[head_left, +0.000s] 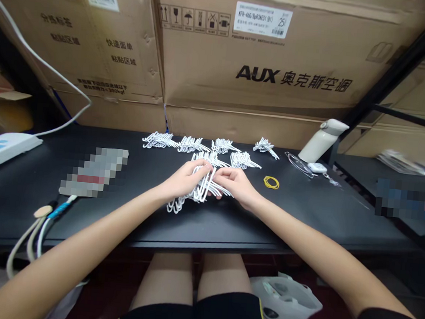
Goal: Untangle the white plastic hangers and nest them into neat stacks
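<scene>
A bunch of white hooks (202, 187) is gathered between my two hands above the black tabletop (221, 225). My left hand (190, 176) is closed on the bunch from the left, thumb on top. On the other side my right hand (237, 183) closes its fingers around the same hooks. Just below my left hand, a few loose white hooks (175, 205) lie on the table. Behind my hands rest several piles of similar hooks, among them one pile (159, 140) at the left and another (264, 145) farther right.
Yellow rubber bands (271, 182) lie right of my hands. A white bottle (321, 141), glasses (299, 164) and a small white case (317, 168) stand at the back right. Left are a blurred flat object (96, 171) with a cable and a power strip (1, 151). Cardboard boxes (301, 52) wall the back.
</scene>
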A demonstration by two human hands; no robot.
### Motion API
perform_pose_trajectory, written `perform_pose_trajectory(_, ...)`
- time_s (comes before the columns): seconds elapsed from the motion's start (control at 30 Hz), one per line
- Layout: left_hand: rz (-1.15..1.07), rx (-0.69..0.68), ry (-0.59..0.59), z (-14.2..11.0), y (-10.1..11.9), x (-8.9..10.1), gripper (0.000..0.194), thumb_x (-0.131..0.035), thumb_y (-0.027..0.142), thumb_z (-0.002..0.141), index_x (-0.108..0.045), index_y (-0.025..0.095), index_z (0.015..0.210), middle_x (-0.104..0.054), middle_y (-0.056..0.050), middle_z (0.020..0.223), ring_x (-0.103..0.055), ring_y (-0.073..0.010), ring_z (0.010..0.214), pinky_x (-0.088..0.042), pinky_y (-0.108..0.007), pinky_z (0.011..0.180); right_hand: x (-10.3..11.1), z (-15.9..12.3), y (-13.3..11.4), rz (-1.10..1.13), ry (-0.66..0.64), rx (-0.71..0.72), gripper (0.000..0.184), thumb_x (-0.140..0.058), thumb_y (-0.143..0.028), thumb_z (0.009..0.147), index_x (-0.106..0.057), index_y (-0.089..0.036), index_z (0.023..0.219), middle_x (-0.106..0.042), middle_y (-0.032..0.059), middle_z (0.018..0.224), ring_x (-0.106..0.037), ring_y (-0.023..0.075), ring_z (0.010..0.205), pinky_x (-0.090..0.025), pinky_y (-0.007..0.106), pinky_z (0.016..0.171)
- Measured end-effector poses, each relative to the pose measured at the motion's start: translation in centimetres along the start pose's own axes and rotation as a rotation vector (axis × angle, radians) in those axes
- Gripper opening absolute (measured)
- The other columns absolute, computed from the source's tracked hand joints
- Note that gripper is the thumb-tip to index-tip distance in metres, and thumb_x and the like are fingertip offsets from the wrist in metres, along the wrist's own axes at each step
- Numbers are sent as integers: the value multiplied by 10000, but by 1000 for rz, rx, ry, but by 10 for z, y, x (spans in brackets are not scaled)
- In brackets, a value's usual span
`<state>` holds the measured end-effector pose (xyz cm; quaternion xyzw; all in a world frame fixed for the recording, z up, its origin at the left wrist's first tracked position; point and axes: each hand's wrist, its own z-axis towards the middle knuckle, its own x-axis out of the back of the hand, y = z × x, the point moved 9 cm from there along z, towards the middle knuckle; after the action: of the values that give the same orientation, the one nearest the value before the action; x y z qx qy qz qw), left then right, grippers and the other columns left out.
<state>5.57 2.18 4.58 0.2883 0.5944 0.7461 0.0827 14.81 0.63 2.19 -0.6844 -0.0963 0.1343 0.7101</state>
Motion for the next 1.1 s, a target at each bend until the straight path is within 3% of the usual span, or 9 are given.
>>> perform_pose_trajectory(0.13,65,-49,64,0,3,6,284,-498,440,857,-598,175,830,-644,-27,797,-619,-169,716,-510,-274,657,-1,0,-1,-61,-46,-12,220,-659,-305,735,-586,-144,605,-610,-10,517,-531,85,420,-429,210,453)
perform_pose_trajectory(0.3,-114,90,-41,-2,-9,-5,309,-510,501,841,-553,201,902,-662,-24,668,-641,-191,534,-508,-290,466,-1,-1,1,-52,-23,-10,222,-661,-317,741,-577,-147,627,-607,-11,511,-525,86,416,-388,199,436)
perform_pose_trajectory(0.47,-195,118,-69,-4,-6,-11,299,-562,490,822,-543,201,897,-679,-28,660,-664,-198,529,-526,-292,448,0,0,5,1,19,-23,270,-692,-381,726,-537,-169,660,-601,-15,485,-522,105,400,-372,204,411)
perform_pose_trajectory(0.63,-234,92,-58,-4,-2,-11,281,-587,462,817,-544,196,899,-680,-29,675,-676,-209,574,-552,-315,487,-2,-1,3,22,-5,-25,300,-693,-433,729,-554,-169,702,-626,-4,532,-544,110,429,-415,219,429)
perform_pose_trajectory(0.73,-240,61,16,-2,-1,-3,276,-588,450,816,-546,182,867,-662,-16,657,-649,-181,528,-527,-286,465,-3,-2,-4,23,-25,-7,309,-685,-446,738,-597,-151,777,-657,20,602,-584,121,471,-485,243,474)
perform_pose_trajectory(0.87,-201,-17,190,0,1,18,294,-573,466,819,-548,175,854,-637,4,654,-618,-159,513,-510,-277,491,-2,-5,-18,-12,-5,121,324,-698,-430,730,-596,-160,877,-669,21,686,-626,134,508,-526,259,483)
perform_pose_trajectory(0.97,-77,-102,311,-1,6,32,304,-564,468,825,-571,165,823,-639,-5,704,-613,-150,605,-502,-256,567,-1,-11,-27,-130,53,293,336,-742,-364,700,-626,-181,956,-685,63,945,-669,150,643,-568,281,561)
perform_pose_trajectory(1.03,-35,-123,323,-1,6,33,307,-561,462,829,-587,157,821,-650,-19,746,-602,-144,635,-500,-250,596,0,-16,-29,-216,107,379,302,-715,-354,734,-665,-193,985,-664,80,1048,-682,173,720,-586,304,598)
perform_pose_trajectory(1.1,-67,-103,286,0,4,28,313,-560,465,829,-591,154,850,-662,-33,772,-599,-142,609,-505,-259,581,0,-20,-29,-259,146,430,241,-670,-360,781,-698,-196,954,-677,82,1005,-688,190,735,-593,317,591)
